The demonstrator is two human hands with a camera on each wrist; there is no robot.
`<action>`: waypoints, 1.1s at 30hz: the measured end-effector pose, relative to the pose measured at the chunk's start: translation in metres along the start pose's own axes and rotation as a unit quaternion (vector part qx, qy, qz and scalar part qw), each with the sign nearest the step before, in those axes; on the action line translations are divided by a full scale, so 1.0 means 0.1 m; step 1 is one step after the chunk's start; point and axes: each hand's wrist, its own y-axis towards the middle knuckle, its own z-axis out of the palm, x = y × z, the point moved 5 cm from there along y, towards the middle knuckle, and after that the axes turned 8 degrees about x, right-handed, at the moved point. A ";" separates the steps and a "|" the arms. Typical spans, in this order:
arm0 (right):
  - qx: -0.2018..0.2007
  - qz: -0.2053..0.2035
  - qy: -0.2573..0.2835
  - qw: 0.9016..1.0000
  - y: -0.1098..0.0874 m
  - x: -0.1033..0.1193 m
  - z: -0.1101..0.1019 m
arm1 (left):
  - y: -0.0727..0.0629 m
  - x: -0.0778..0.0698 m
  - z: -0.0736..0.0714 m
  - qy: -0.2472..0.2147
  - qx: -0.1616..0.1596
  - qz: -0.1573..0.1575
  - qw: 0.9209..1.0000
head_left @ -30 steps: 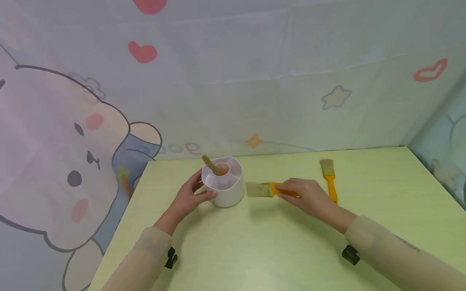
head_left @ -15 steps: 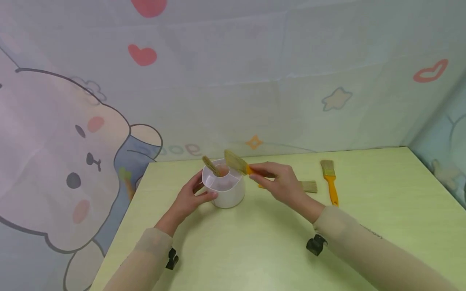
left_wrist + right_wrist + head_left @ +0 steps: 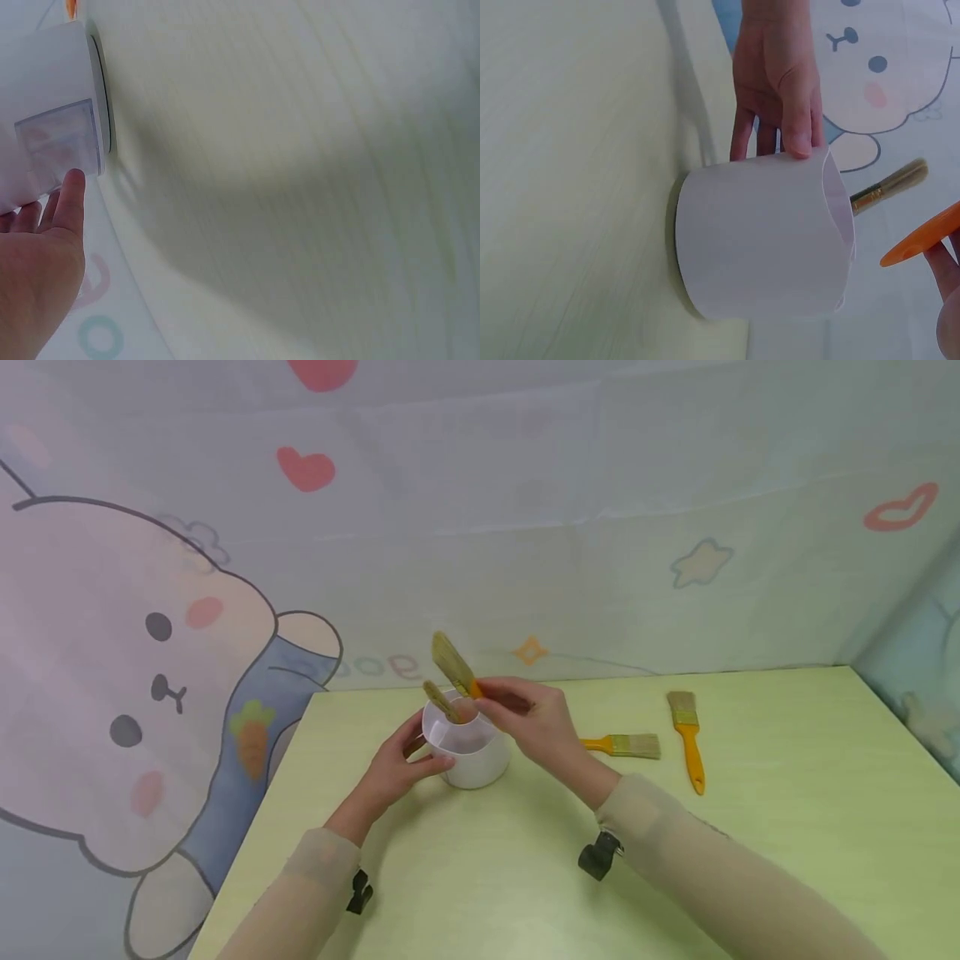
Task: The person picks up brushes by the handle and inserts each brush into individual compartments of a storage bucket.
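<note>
My left hand [image 3: 392, 772] steadies a white divided holder [image 3: 476, 768] on the table, thumb on the front and fingers round its left side. A clear panel [image 3: 64, 139] shows on the holder's wall in the left wrist view. One paintbrush [image 3: 441, 702] stands tilted in it, bristles up. My right hand [image 3: 531, 720] pinches a second paintbrush [image 3: 452, 662] near the top of its handle, bristles up, over the holder's right side. In the right wrist view its orange handle [image 3: 922, 234] points toward the holder's rim, with the tip apart from it.
Two more orange-handled paintbrushes lie on the pale yellow table [image 3: 480, 877] to the right: one paintbrush [image 3: 633, 745] sideways, partly behind my right arm, and another paintbrush [image 3: 685, 727] pointing away. A printed cloth [image 3: 600, 577] hangs behind the table.
My right hand has lifted its paintbrush off the table, carried it left to the holder and tipped it bristles up. My left hand stays on the holder.
</note>
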 end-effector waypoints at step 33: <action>-0.001 -0.030 -0.104 0.994 -0.06 -0.31 0.24 | 0.02 0.05 0.00 -0.006 -0.006 0.002 1.000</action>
